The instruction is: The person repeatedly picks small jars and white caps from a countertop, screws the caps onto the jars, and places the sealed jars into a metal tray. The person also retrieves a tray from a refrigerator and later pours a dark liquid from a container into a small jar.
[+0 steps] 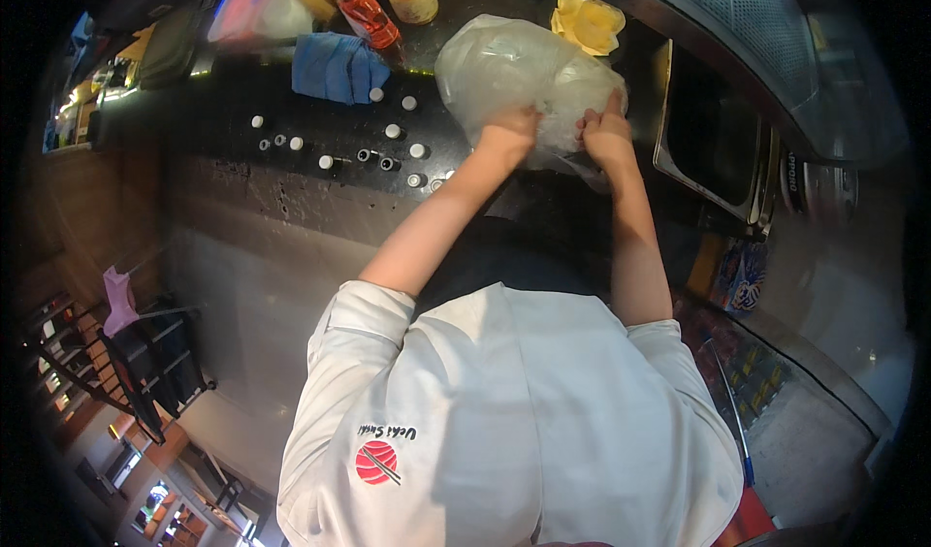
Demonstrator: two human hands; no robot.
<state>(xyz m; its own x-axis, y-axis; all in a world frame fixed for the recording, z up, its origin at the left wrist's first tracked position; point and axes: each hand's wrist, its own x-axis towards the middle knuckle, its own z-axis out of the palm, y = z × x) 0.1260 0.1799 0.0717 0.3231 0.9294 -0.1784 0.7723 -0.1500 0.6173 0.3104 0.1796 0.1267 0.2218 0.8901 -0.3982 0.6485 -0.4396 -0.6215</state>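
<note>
Pinching crinkled, translucent plastic bag [495, 62] | left fingers [527, 120] curled onto it | right fingers [614, 105]: index straight, grip unclear

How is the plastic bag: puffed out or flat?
Puffed out: the plastic bag bulges roundly beyond the left hand and right hand. What is inside, I cannot tell.

Fisheye distortion is strong: straight edges curve toward the rim, and the corners fall to black. Illumination is uneven. The white jacket [621, 402] is bright, with soft grey shadow on its front; the counter [223, 125] is dark, with small glints. The plastic bag [509, 57] shows pale highlights. Far-left detail is blurred.
</note>
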